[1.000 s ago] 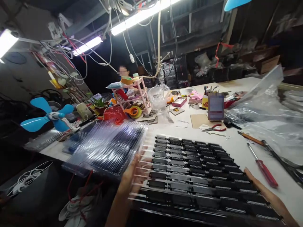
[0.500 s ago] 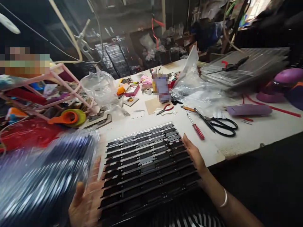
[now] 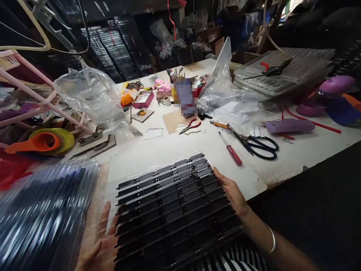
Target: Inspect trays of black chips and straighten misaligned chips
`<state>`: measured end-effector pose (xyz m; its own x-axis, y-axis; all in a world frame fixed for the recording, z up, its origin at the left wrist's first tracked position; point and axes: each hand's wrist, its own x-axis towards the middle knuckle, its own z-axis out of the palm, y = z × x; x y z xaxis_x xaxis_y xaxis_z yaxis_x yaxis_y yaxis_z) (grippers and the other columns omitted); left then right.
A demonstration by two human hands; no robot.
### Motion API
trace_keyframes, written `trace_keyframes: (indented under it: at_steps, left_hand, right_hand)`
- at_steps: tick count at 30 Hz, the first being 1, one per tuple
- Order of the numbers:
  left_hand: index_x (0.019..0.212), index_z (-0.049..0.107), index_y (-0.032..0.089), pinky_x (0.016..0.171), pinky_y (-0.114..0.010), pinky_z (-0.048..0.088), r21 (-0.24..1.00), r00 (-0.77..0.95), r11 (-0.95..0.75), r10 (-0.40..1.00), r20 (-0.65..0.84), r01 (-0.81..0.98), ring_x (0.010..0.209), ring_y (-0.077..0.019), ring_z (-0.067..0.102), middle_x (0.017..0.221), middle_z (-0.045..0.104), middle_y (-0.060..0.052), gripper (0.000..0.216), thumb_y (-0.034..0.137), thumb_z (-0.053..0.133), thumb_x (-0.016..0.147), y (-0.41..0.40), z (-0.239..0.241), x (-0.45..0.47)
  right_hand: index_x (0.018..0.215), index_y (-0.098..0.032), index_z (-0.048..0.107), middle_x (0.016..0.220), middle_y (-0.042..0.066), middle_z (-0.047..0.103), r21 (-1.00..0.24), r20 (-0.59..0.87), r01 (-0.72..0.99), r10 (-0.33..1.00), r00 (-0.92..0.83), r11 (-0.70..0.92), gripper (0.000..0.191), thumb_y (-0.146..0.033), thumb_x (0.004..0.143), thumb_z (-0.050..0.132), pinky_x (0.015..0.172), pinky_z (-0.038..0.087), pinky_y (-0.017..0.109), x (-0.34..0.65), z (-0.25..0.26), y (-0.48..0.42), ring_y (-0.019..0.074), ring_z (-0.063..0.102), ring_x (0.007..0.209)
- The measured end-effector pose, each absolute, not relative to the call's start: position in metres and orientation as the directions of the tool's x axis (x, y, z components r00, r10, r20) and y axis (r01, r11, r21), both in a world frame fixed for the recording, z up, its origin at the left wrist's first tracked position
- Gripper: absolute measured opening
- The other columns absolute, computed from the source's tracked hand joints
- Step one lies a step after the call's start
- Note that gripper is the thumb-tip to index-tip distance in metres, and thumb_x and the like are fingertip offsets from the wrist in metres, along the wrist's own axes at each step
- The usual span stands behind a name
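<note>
A clear plastic tray (image 3: 158,174) with rows of black toothed strips (image 3: 172,210) is held in front of me, tilted, its near end close to my striped clothing. My right hand (image 3: 232,192) grips the tray's right edge. On the left side, my left hand (image 3: 105,239) holds the tray, its fingers seen through the clear border and the thumb nearer to me. Beside that hand stands a stack of similar filled clear trays (image 3: 53,210), slightly blurred.
Beyond the tray on the white table (image 3: 129,150) lie a red-handled screwdriver (image 3: 232,152), black scissors (image 3: 259,146) and red-handled pliers (image 3: 190,126). Plastic bags (image 3: 225,101) and stacked clear trays (image 3: 282,75) are at the back right. A pink rack (image 3: 36,101) stands left.
The view has turned slightly right and down. The held tray has come lower and nearer to me, with both hands still on it. The tray stack at left appears less blurred.
</note>
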<state>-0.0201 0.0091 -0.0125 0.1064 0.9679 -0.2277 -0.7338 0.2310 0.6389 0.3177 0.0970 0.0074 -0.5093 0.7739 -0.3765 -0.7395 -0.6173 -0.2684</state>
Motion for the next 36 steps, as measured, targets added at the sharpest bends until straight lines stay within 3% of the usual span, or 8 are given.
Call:
trace_keyframes:
  at_steps: [4, 7, 12, 15, 20, 27, 36]
  left_hand:
    - [0.148, 0.003, 0.037, 0.115, -0.043, 0.012, 0.527, 0.170, 0.198, 0.980, -0.102, -0.827, 0.136, -0.0181, 0.031, 0.151, 0.028, 0.004, 0.064, 0.014, 0.020, 0.091, 0.009, -0.012, -0.008]
    - [0.149, 0.002, 0.029, 0.116, -0.039, 0.008, 0.514, 0.047, 0.056, 0.998, -0.031, -0.856, 0.139, -0.0177, 0.024, 0.154, 0.023, 0.000, 0.059, 0.021, 0.020, 0.093, 0.009, -0.009, 0.005]
    - [0.150, 0.013, 0.026, 0.116, -0.044, 0.011, 0.596, -0.083, 0.013, 0.988, -0.133, -0.803, 0.142, -0.0218, 0.018, 0.155, 0.023, -0.001, 0.061, 0.023, 0.030, 0.090, 0.008, -0.008, 0.011]
    - [0.149, 0.020, 0.026, 0.116, -0.045, 0.015, 0.614, -0.138, 0.014, 0.970, -0.201, -0.789, 0.140, -0.0232, 0.025, 0.154, 0.027, -0.002, 0.061, 0.023, 0.032, 0.089, 0.007, -0.008, 0.009]
    - [0.147, 0.024, 0.027, 0.113, -0.045, 0.026, 0.628, -0.164, 0.044, 0.949, -0.270, -0.777, 0.137, -0.0236, 0.032, 0.152, 0.033, -0.002, 0.065, 0.019, 0.037, 0.084, 0.008, -0.005, 0.008]
    - [0.149, 0.019, 0.025, 0.114, -0.043, 0.023, 0.584, -0.150, 0.000, 0.967, -0.208, -0.812, 0.140, -0.0228, 0.026, 0.153, 0.031, -0.004, 0.067, 0.019, 0.036, 0.084, 0.009, -0.008, 0.006]
    - [0.150, 0.009, 0.026, 0.114, -0.041, 0.023, 0.560, -0.138, 0.001, 0.969, -0.206, -0.829, 0.138, -0.0214, 0.031, 0.153, 0.030, -0.002, 0.067, 0.022, 0.034, 0.087, 0.009, -0.008, 0.002]
  right_hand:
    - [0.115, -0.019, 0.065, 0.097, 0.005, 0.073, -0.348, -0.425, -0.710, 0.778, -0.462, -0.612, 0.038, -0.041, 0.089, 0.050, 0.087, 0.052, 0.038, 0.322, 0.001, 0.090, 0.0213, 0.070, 0.084]
    - [0.113, -0.022, 0.066, 0.098, 0.006, 0.073, -0.401, -0.417, -0.687, 0.788, -0.453, -0.606, 0.044, -0.053, 0.084, 0.054, 0.086, 0.053, 0.042, 0.325, -0.006, 0.083, 0.0246, 0.070, 0.085]
    - [0.115, -0.025, 0.065, 0.105, 0.009, 0.071, -0.464, -0.429, -0.630, 0.780, -0.455, -0.623, 0.053, -0.064, 0.086, 0.043, 0.092, 0.049, 0.048, 0.320, -0.005, 0.081, 0.0269, 0.067, 0.098]
    - [0.114, -0.023, 0.066, 0.102, 0.009, 0.072, -0.467, -0.459, -0.596, 0.756, -0.467, -0.653, 0.043, -0.052, 0.090, 0.044, 0.092, 0.050, 0.047, 0.316, -0.001, 0.081, 0.0251, 0.068, 0.097]
    - [0.089, -0.029, 0.073, 0.080, 0.001, 0.075, -0.517, -0.488, -0.657, 0.820, -0.301, -0.549, 0.012, -0.029, 0.080, 0.067, 0.089, 0.055, 0.039, 0.318, -0.006, 0.082, 0.0223, 0.071, 0.085]
    - [0.112, -0.024, 0.067, 0.092, 0.007, 0.074, -0.401, -0.497, -0.580, 0.700, -0.512, -0.709, 0.035, -0.043, 0.091, 0.047, 0.090, 0.052, 0.044, 0.312, 0.001, 0.091, 0.0241, 0.069, 0.092]
    - [0.116, -0.026, 0.066, 0.099, 0.005, 0.073, -0.304, -0.492, -0.684, 0.724, -0.483, -0.663, 0.035, -0.036, 0.096, 0.039, 0.093, 0.051, 0.039, 0.311, -0.004, 0.090, 0.0207, 0.068, 0.094]
